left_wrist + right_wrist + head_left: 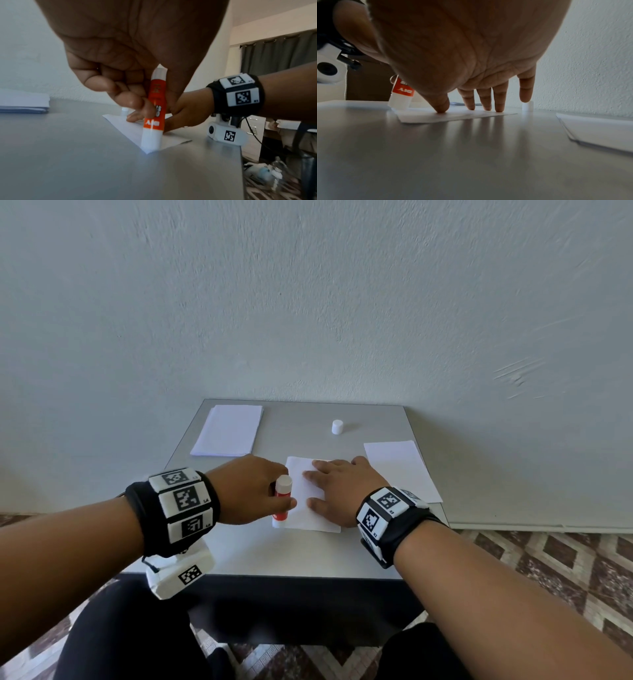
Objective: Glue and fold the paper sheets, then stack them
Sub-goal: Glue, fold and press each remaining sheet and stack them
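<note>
A white paper sheet (305, 505) lies in the middle of the grey table (274, 556). My left hand (253, 491) grips a red and white glue stick (282, 501), tip down on the sheet's near left corner (149, 147). My right hand (339, 491) lies flat on the sheet, its straight fingertips (442, 109) pressing it down. In the left wrist view the glue stick (155, 108) stands nearly upright between my thumb and fingers. In the right wrist view the sheet (453, 116) is flat under my spread fingers, with the glue stick (401, 94) at its left end.
A pile of white sheets (227, 430) sits at the table's back left. The glue stick's white cap (337, 426) stands at the back, right of centre. Another white sheet (400, 470) lies at the right edge. The wall rises directly behind the table.
</note>
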